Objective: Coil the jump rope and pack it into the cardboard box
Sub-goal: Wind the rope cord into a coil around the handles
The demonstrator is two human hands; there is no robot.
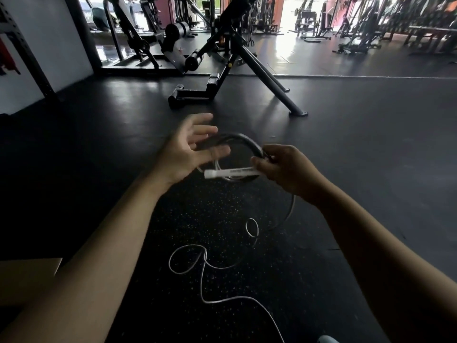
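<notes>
Still uncoiled, loose rope tail (205, 276) is trailing on floor (346, 169), nearest. Right hand (284, 169) is pinching coil (237, 142) and white handle (230, 173), axis pointing left; left hand (188, 149) is hovering open beside it. Cardboard box (27, 280) is sitting near-left.

jump rope (202, 276): pale grey-white cord, coiled part looks dark grey | handle (228, 173): white, dark lettering, unreadable | floor (346, 144): black rubber, fine yellow-white speckle near me | cardboard box (27, 278): plain tan-brown | bench frame (249, 60): black | wall (49, 33): white | far wall panels: reddish-orange
</notes>
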